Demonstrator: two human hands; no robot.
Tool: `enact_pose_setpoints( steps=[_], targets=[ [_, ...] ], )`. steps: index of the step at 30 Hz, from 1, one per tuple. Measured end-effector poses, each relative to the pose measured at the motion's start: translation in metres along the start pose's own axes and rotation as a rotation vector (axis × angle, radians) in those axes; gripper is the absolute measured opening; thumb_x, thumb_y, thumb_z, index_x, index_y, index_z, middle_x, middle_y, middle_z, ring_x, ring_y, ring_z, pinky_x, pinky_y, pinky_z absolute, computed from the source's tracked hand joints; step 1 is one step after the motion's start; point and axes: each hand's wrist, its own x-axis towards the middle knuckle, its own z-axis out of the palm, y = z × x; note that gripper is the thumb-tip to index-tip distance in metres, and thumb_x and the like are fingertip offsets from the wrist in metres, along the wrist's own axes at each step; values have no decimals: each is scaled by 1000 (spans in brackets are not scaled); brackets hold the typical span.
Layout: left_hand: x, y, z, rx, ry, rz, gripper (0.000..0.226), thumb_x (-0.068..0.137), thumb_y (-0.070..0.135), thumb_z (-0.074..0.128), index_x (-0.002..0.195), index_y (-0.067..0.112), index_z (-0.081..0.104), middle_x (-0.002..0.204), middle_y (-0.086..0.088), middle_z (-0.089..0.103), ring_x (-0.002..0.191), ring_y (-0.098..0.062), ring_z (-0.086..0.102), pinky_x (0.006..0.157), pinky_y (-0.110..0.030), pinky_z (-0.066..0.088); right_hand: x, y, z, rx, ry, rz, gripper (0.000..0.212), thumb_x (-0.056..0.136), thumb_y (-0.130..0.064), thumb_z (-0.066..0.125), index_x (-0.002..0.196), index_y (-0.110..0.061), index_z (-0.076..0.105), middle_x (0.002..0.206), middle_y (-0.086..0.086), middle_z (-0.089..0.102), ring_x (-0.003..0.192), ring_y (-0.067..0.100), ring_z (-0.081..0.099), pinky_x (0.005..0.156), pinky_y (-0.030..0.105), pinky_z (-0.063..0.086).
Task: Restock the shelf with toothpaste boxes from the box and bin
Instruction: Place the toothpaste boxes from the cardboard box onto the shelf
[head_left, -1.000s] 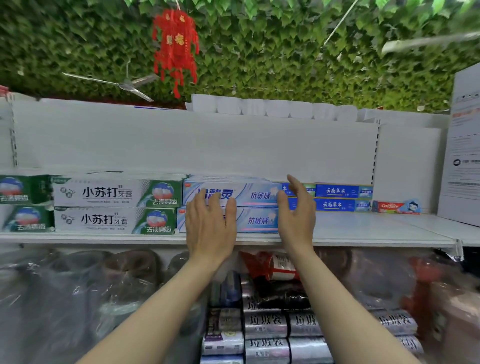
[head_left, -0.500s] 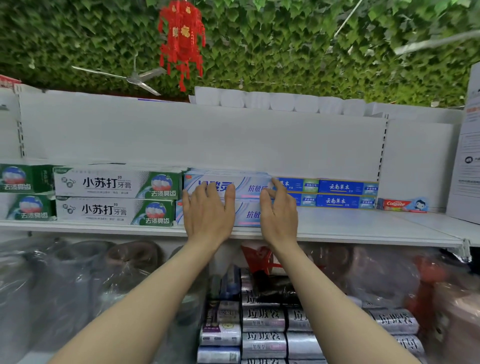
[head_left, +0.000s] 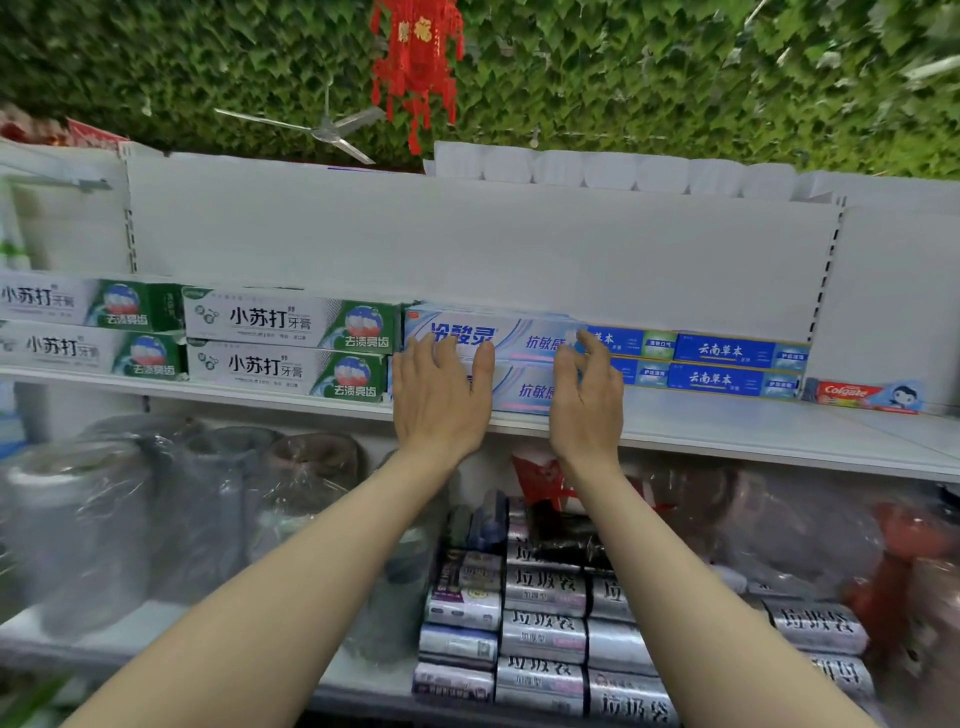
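Two pale blue toothpaste boxes (head_left: 524, 340) lie stacked on the white shelf (head_left: 727, 431). My left hand (head_left: 441, 400) lies flat against their front with straight fingers. My right hand (head_left: 587, 402) touches the stack's right part, fingers slightly bent. Green-and-white toothpaste boxes (head_left: 291, 343) are stacked to the left, dark blue toothpaste boxes (head_left: 727, 364) to the right, and a red Colgate box (head_left: 862, 395) lies further right. The supply box and bin are out of view.
Below the shelf lie rolls of bin bags (head_left: 545, 613) and plastic-wrapped goods (head_left: 130, 514). A white back panel (head_left: 467, 244) rises behind the shelf. Overhead hang a red ornament (head_left: 415, 57) and a ceiling fan (head_left: 322, 130) against green leaves.
Both hands have stayed on the pale blue stack. My right hand slid left from the stack's right end onto its front, then back a little right, and its fingers have curled slightly.
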Motion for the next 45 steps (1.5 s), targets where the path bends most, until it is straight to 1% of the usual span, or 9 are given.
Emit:
enact_pose_setpoints(
  steps=[3, 7, 11, 14, 21, 30, 35, 43, 45],
  targets=[
    [-9, -3, -10, -22, 1, -16, 70, 102, 57, 21, 140, 6, 48, 147, -16, 46, 140, -33, 34, 118, -48, 23, -10, -9, 4, 29, 7, -29, 49, 99, -42, 40, 143, -21, 46, 131, -5, 60, 118, 1, 36, 102, 29, 32],
    [-17, -12, -32, -109, 14, -17, 62, 103, 55, 27, 139, 8, 48, 147, -12, 45, 137, -28, 37, 116, -43, 27, -25, -24, 16, -19, 61, -74, 56, 92, -44, 40, 140, -17, 50, 140, 1, 55, 134, 18, 38, 111, 38, 32],
    [-19, -29, -60, -341, 3, -71, 55, 103, 53, 34, 136, 13, 51, 141, -6, 48, 131, -22, 42, 110, -38, 32, -44, -50, 34, 5, 52, -94, 55, 91, -43, 42, 136, -16, 53, 139, 2, 54, 133, 19, 37, 108, 25, 25],
    [-20, -55, -80, -554, -2, -191, 44, 101, 52, 43, 124, 17, 58, 130, -5, 56, 120, -19, 51, 105, -36, 37, -64, -69, 59, 49, 15, -59, 54, 89, -43, 42, 134, -16, 56, 137, 1, 56, 131, 19, 40, 110, 32, 30],
    [-41, -167, -131, -802, -62, -468, 55, 63, 75, 53, 93, 30, 59, 101, 7, 63, 108, -19, 62, 102, -46, 49, -143, -100, 149, 110, -121, 82, 52, 88, -45, 41, 128, -18, 58, 131, 4, 58, 125, 21, 45, 108, 38, 34],
    [-86, -334, -148, -788, -240, -708, 19, 96, 47, 58, 93, 28, 57, 94, 6, 59, 99, -16, 59, 102, -47, 50, -263, -93, 269, 78, -301, 402, 35, 100, -40, 48, 129, -23, 58, 133, 1, 58, 125, 19, 49, 110, 42, 38],
    [-137, -407, -138, -709, -320, -895, 25, 93, 55, 57, 95, 30, 56, 105, 5, 60, 106, -17, 58, 101, -46, 50, -331, -73, 305, 74, -496, 620, 37, 102, -37, 48, 134, -19, 55, 123, -9, 54, 114, 9, 49, 93, 26, 35],
    [-253, -521, -111, -549, -383, -1202, 23, 95, 51, 57, 96, 28, 58, 114, 6, 63, 101, -17, 60, 101, -45, 50, -451, -1, 357, -52, -770, 848, 27, 102, -37, 49, 121, -23, 61, 119, -7, 60, 112, 14, 55, 93, 30, 42],
    [-282, -541, -106, -512, -391, -1303, 23, 97, 50, 55, 96, 27, 58, 103, 5, 62, 91, -15, 59, 88, -37, 51, -483, 20, 365, -78, -814, 920, 28, 101, -34, 50, 121, -19, 64, 119, -2, 62, 113, 17, 57, 91, 31, 43]
  ],
)
